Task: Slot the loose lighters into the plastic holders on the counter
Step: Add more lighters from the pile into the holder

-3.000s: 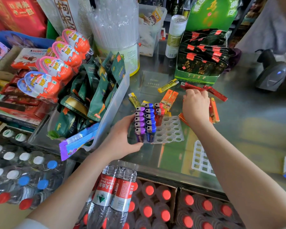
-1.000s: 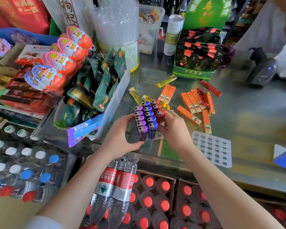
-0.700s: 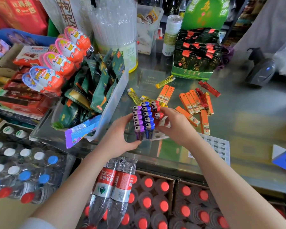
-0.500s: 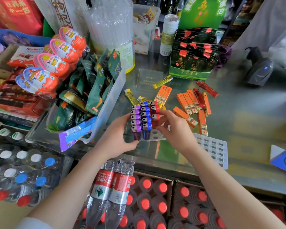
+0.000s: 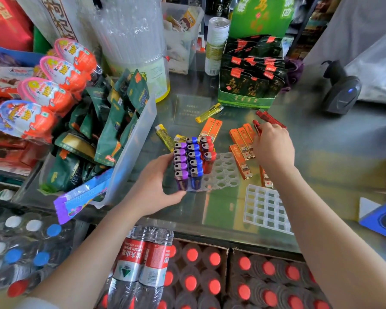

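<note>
The round-hole holder point(image 5: 218, 172) lies mid-counter, its left rows filled with purple, blue and red lighters point(image 5: 193, 160), right rows empty; the left hand point(image 5: 153, 186) grips its near-left edge. The right hand point(image 5: 273, 146), fingers curled, reaches among the loose red lighters point(image 5: 269, 118) just right; whether it has one pinched I cannot tell. Fetching step; next calls for standing one upright in the next free hole
</note>
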Demonstrator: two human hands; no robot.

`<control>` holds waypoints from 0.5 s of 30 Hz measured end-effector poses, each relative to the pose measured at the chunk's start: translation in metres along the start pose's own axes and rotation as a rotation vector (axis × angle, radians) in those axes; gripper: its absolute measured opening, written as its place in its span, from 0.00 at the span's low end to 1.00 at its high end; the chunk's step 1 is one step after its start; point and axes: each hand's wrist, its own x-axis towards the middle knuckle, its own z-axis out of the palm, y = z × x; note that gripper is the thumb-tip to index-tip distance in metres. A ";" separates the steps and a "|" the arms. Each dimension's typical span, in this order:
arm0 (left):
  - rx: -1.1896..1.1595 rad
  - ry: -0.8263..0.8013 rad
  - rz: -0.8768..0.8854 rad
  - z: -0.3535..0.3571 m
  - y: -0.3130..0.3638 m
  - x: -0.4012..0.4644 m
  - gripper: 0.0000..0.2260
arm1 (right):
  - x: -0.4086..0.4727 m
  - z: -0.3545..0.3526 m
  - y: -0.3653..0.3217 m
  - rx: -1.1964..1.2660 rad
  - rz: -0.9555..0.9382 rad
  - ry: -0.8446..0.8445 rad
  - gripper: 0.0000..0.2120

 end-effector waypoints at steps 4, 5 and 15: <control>0.004 0.015 0.018 0.001 -0.002 0.001 0.29 | 0.008 0.007 0.000 0.052 0.037 -0.013 0.09; 0.006 0.017 0.019 0.001 -0.002 0.001 0.29 | 0.009 0.008 0.001 0.065 0.042 -0.017 0.10; 0.018 0.012 -0.002 0.002 -0.005 -0.001 0.30 | -0.026 -0.028 -0.019 0.570 -0.096 0.005 0.08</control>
